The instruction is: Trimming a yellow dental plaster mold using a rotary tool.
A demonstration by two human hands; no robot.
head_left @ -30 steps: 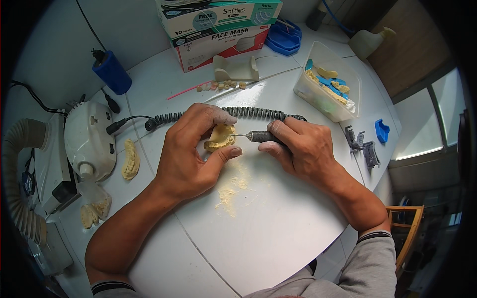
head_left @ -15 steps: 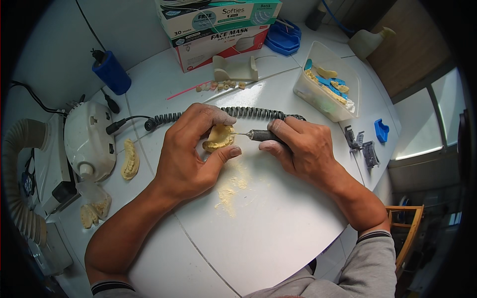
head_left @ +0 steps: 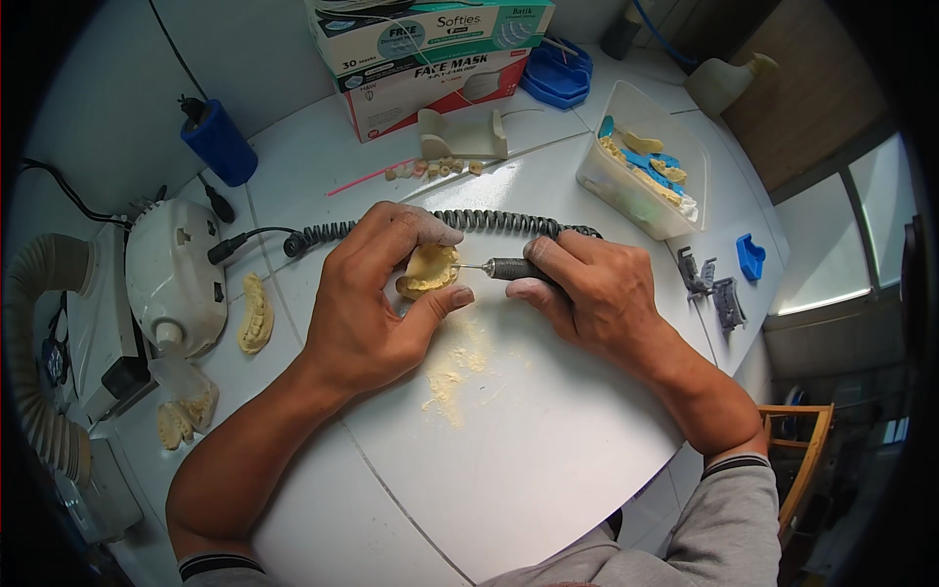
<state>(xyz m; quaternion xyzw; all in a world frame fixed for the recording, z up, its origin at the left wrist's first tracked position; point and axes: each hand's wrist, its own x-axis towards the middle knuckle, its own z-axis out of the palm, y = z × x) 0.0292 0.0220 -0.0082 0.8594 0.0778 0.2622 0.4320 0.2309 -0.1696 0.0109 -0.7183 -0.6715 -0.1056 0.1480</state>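
Note:
A yellow plaster dental model [head_left: 430, 268] is gripped between the thumb and fingers of my left hand [head_left: 377, 293]. My right hand [head_left: 597, 289] is closed round a dark rotary handpiece [head_left: 511, 268], whose thin metal bur [head_left: 471, 265] points left at the model's right edge. Whether the tip touches the plaster is too fine to tell. Under the hands, pale yellow plaster dust [head_left: 452, 377] is scattered on the white tabletop [head_left: 548, 440]. A black coiled cord [head_left: 440, 221] runs behind both hands to the left.
On the left stand a white control unit [head_left: 176, 274], a ribbed hose [head_left: 44, 293] and another plaster model [head_left: 255, 315]. Mask boxes [head_left: 430, 93], a beige holder [head_left: 460, 137] and a row of teeth [head_left: 435, 168] are at the back. A clear tub [head_left: 626, 201] of plaster pieces is back right.
The model in my left hand has tilted and shifted very slightly left. My right hand with the handpiece has moved a touch left too.

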